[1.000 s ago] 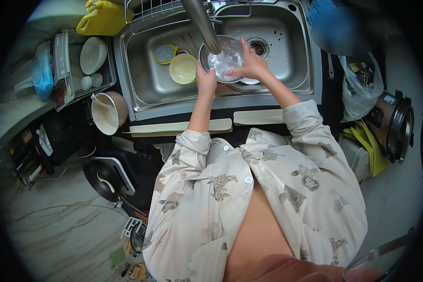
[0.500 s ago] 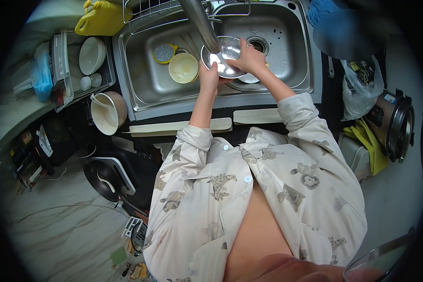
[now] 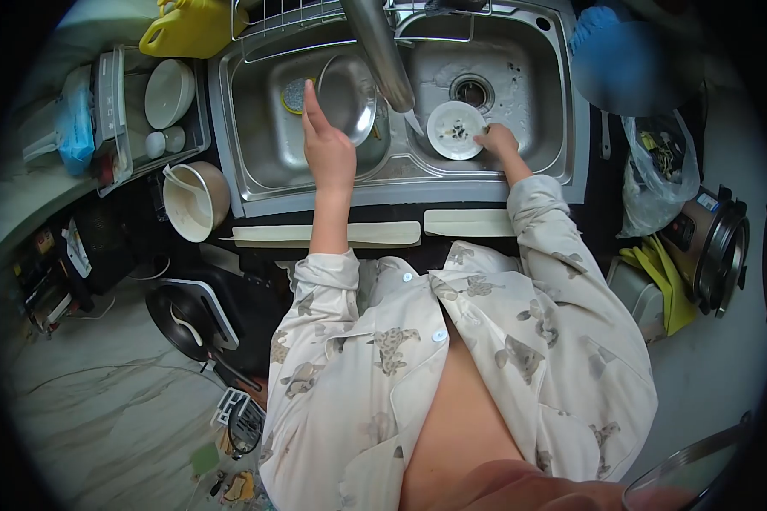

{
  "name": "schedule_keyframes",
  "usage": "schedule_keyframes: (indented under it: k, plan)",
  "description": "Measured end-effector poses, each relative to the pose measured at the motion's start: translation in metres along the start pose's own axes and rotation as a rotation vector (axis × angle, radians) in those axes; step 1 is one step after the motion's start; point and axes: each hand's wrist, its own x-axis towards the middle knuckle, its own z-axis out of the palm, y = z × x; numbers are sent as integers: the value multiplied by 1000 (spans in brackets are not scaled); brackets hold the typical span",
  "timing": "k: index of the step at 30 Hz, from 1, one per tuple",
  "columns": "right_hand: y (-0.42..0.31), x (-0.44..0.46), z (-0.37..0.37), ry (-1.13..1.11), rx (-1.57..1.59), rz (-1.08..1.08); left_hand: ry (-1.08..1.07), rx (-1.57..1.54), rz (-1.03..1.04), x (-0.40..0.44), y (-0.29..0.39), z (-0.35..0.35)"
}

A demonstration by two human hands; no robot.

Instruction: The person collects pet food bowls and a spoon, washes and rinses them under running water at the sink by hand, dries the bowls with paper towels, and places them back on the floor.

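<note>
My left hand [image 3: 329, 157] is over the left basin at the near left side of a shiny metal bowl [image 3: 349, 106], which is tilted. It grips the bowl, with one finger stretched along the outside. Partly hidden behind the hand and bowl is a round grey scrubber with a yellow edge [image 3: 293, 95]. In the right basin, my right hand [image 3: 498, 140] pinches the right rim of a small white dish [image 3: 454, 119] with dark bits in it. A stream of water falls from the faucet [image 3: 382, 60] just left of the dish.
A wire rack [image 3: 294, 43] spans the back of the sink. To the left stand a yellow jug [image 3: 187, 32], a bin with white bowls [image 3: 169, 94] and a beige pot [image 3: 198, 204]. A plastic bag [image 3: 656, 170] and an electric cooker [image 3: 724, 243] are at right.
Both hands were on the metal bowl under the faucet. The left hand has carried it left into the left basin; the right hand has let go and taken the white dish's rim.
</note>
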Motion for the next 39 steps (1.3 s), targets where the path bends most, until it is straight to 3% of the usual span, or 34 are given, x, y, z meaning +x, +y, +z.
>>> schedule_keyframes:
  k: [4, 7, 9, 11, 14, 18, 20, 25, 28, 31, 34, 37, 39]
  plan:
    - [-6, 10, -7, -40, 233, -5, -159, 218, -3, -9, -11, -11]
    - [-25, 7, -32, -104, 135, -37, -201, 260, 67, -23, -31, -3]
    - [-30, -2, -47, -53, 49, -37, -210, 200, -71, -29, -31, 1]
    - [-48, -32, -79, 79, -111, -55, -195, 176, -77, -31, -26, 0]
    - [-62, -45, -105, 80, -318, -112, -195, 100, -137, -33, -21, -7]
    - [-56, -61, -132, 157, -303, -211, -280, -99, -225, -45, -47, -17]
    - [-36, -45, -138, 39, -79, -226, -283, -88, -255, -55, -58, -24]
    - [-14, -67, -131, -36, 492, -133, -110, 386, -161, -62, -66, -59]
    - [-14, -69, -124, -32, 444, -109, -29, 666, -43, -47, -84, -79]
    - [-20, -72, -120, 37, 315, -168, -54, 756, 17, -34, -98, -93]
    - [-24, -73, -116, 76, 260, -186, -12, 613, 47, -25, -94, -91]
    - [-13, -63, -107, 36, 408, -177, -185, -127, -282, -32, -109, -76]
    - [-14, -69, -112, 11, 475, -129, -536, -591, -640, -48, -98, -56]
